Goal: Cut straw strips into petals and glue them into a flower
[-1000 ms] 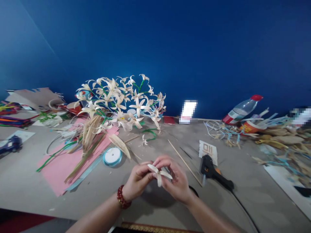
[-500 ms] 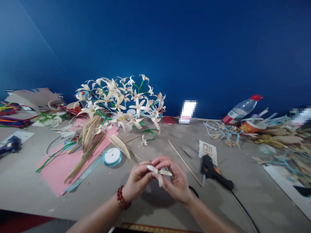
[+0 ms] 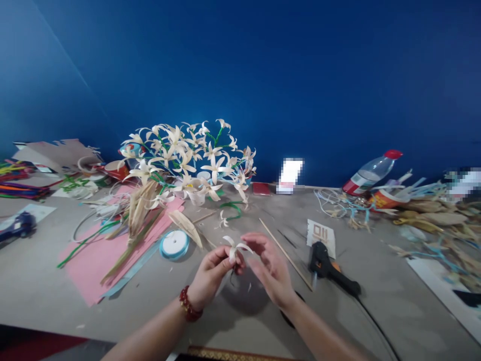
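Note:
Between thumb and fingers, my left hand (image 3: 216, 273) pinches the base of a pale husk flower (image 3: 233, 247) with narrow curling petals. A thin dark stem hangs below it. My right hand (image 3: 268, 271) is just to the right of the flower, its fingers apart and curved; it holds nothing I can see, and a fingertip is close to a petal. Beyond the hands, a bunch of similar pale flowers (image 3: 188, 150) on green stems stands in a white cup (image 3: 196, 196). A single small flower (image 3: 223, 218) lies on the table.
A black glue gun (image 3: 332, 271) with its cord lies at the right, near a thin wooden stick (image 3: 285, 253). Left are a blue ribbon spool (image 3: 174, 244), pink paper (image 3: 86, 271) and dry husks (image 3: 141, 210). A tilted bottle (image 3: 370, 173) and more husks (image 3: 447, 215) are at the far right.
My right hand has come off the flower and opened. The left hand keeps the flower, now turned more upright with its stem pointing down.

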Available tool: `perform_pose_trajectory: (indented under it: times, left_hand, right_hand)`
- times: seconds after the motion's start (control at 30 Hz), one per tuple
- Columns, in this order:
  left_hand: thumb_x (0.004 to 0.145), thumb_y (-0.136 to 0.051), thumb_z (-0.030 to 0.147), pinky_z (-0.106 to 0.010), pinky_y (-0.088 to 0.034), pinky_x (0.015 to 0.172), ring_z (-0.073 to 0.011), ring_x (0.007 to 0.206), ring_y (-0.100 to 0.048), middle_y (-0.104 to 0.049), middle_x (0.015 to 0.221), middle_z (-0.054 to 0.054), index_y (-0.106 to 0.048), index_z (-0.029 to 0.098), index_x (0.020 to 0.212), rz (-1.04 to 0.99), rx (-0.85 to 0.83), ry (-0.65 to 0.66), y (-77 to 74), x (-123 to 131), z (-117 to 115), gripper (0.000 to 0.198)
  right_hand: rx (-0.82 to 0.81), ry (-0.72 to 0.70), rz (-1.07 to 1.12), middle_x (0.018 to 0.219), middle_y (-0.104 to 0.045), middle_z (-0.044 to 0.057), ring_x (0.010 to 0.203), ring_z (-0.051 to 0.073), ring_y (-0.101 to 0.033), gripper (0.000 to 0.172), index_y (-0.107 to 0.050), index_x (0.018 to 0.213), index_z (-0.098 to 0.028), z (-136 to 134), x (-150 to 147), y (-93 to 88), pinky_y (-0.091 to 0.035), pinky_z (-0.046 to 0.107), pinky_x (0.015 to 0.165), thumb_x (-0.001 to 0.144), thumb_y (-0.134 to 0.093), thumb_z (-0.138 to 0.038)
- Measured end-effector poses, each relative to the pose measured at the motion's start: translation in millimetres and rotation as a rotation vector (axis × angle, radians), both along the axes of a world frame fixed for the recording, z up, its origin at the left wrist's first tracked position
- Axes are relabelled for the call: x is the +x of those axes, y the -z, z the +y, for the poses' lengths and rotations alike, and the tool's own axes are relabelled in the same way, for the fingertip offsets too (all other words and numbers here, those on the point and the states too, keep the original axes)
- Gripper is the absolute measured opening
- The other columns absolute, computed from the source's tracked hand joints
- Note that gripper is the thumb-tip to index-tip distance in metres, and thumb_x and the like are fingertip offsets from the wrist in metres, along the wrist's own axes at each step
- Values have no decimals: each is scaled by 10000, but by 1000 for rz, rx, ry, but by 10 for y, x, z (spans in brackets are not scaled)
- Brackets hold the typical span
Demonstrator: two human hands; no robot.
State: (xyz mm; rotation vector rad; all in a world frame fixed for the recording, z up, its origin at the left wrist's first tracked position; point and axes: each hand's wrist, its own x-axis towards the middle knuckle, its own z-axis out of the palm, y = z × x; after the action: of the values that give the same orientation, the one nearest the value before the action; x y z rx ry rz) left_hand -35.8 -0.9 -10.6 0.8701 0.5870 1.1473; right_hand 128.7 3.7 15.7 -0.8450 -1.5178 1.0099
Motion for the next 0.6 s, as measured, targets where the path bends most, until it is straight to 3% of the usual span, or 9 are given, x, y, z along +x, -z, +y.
perform_pose_trajectory:
  times: [0.1, 0.27, 0.47, 0.6]
  left_hand:
    - [850, -670, 271, -249, -436, 695, -127, 705, -566, -644, 784, -51, -678, 124, 798, -20, -16, -8, 4, 4, 7, 156]
    - [827, -698, 266, -240, -431, 681, -121, 705, -553, -643, 779, -47, -683, 130, 778, -49, -40, -36, 12, 4, 23, 144]
    - [809, -715, 270, -238, -417, 668, -125, 708, -542, -644, 775, -48, -682, 132, 750, -38, -26, -92, -11, -16, 53, 155]
    - [798, -726, 275, -238, -407, 665, -123, 706, -534, -648, 777, -44, -688, 139, 743, -16, -3, -124, -10, -24, 78, 151]
  right_hand:
    - [-16, 155, 76, 975, -623, 51, 832, 156, -601, 123, -621, 982, -211, 43, 19, 25, -499, 272, 764, 935, -545, -296]
    - [-69, 211, 143, 638, -534, -37, 583, 112, -514, 185, -572, 844, -205, 126, 90, 99, -427, 232, 589, 956, -521, -343]
    - [-85, 221, 195, 522, -371, -64, 461, 91, -364, 447, -379, 575, -211, 174, 157, 140, -306, 221, 451, 967, -473, -405]
    - [-57, 247, 110, 542, -423, -58, 471, 98, -405, 360, -462, 667, -207, 254, 189, 76, -341, 232, 491, 979, -453, -385]
